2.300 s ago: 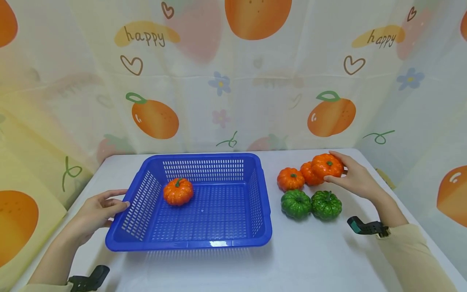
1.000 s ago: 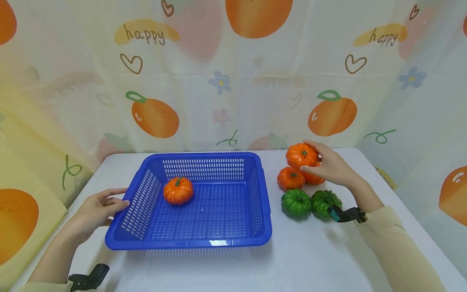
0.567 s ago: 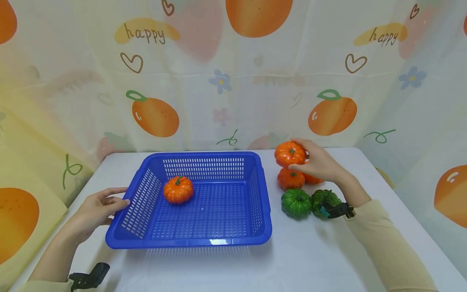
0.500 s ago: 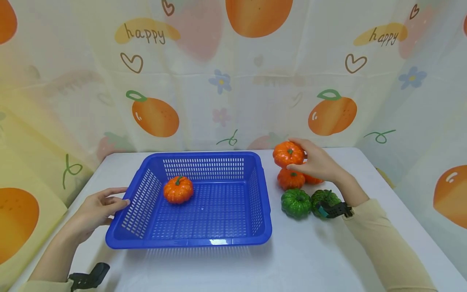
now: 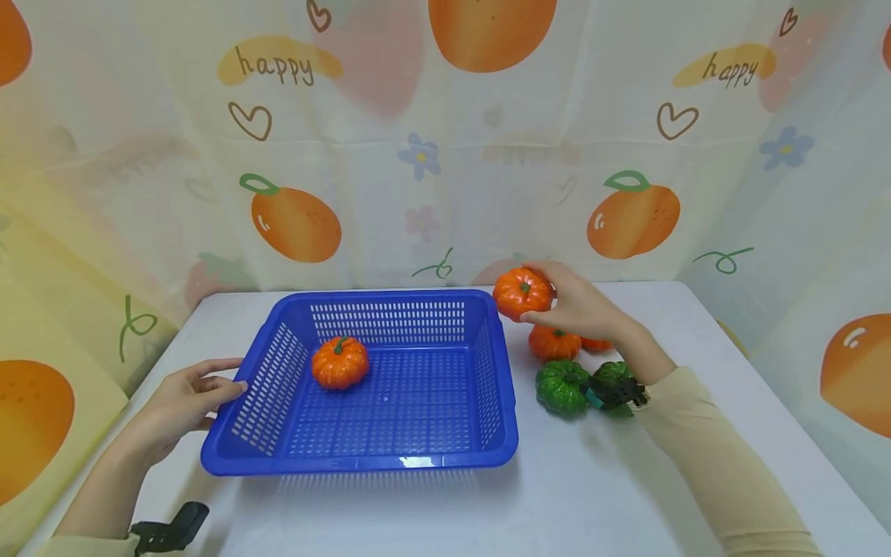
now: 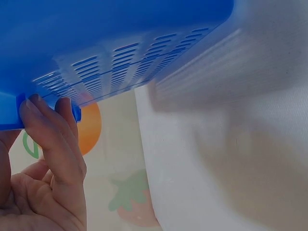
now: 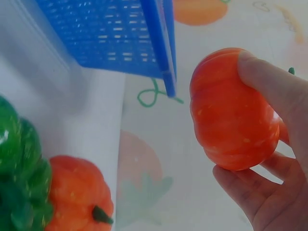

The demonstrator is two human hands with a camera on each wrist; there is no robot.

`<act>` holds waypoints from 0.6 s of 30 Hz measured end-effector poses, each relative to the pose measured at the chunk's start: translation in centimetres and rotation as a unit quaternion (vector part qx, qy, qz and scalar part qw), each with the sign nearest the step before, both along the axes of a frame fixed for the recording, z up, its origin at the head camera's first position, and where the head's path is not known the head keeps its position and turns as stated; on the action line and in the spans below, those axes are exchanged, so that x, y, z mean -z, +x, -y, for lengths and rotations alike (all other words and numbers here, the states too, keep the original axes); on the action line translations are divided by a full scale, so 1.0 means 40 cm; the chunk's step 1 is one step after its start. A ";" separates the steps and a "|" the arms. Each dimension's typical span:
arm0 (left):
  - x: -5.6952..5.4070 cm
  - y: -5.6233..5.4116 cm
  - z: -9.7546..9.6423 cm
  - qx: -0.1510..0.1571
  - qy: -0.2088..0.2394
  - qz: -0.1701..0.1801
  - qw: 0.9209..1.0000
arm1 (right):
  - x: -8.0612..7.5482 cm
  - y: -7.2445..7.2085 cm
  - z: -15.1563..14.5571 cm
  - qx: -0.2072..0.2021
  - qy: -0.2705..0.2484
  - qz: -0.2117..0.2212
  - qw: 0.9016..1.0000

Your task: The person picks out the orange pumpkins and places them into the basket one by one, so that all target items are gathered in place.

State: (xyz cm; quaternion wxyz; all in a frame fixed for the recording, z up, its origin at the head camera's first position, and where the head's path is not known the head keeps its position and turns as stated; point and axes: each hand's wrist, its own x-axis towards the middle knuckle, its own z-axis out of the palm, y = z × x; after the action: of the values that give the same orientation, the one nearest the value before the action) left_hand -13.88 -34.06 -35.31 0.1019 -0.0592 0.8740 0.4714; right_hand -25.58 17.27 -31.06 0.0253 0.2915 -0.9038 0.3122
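Now just outside the basket: held pumpkin at the far right corner

Change noted: over the last couple of seconds the right hand has travelled leftward from above the loose pumpkins, bringing the held pumpkin with it. The pumpkin is off the tabletop, just beside the rim of the blue basket; the right wrist view shows a gap between them. Judgement: a carry under way, not yet over the opening.

Right hand: partly closed to the pumpkin's width, thumb on one side, fingers on the other. Left hand: unmoved, thumb and fingers lightly pinching the basket's rim. Well to the right hand's left, inside the basket, one orange pumpkin lies as before. Below the right hand, toward the person: two more orange pumpkins, and, the second mostly hidden, and two green pumpkins, and, one partly behind the wrist strap.

Materials: pumpkins squat, ribbed and glossy, with green stems on the orange ones; probably artificial and rigid, so ribs should help grip. Basket looks like moulded plastic, slotted walls, smooth rolled rim.
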 end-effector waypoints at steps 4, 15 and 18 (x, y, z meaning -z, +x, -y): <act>-0.003 -0.001 0.000 -0.003 -0.003 0.001 1.000 | -0.005 -0.001 0.025 -0.013 -0.004 0.007 1.000; -0.003 0.001 -0.001 0.000 -0.001 0.001 1.000 | -0.011 -0.012 0.086 -0.035 0.004 0.020 0.999; -0.003 0.001 -0.001 0.000 0.003 0.001 1.000 | -0.016 -0.012 0.101 -0.036 0.014 0.020 0.999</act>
State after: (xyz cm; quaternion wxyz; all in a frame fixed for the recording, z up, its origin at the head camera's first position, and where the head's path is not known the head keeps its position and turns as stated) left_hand -13.83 -34.02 -35.19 0.1034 -0.0595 0.8726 0.4736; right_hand -26.08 13.23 -30.40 -0.0076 0.3179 -0.8972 0.3063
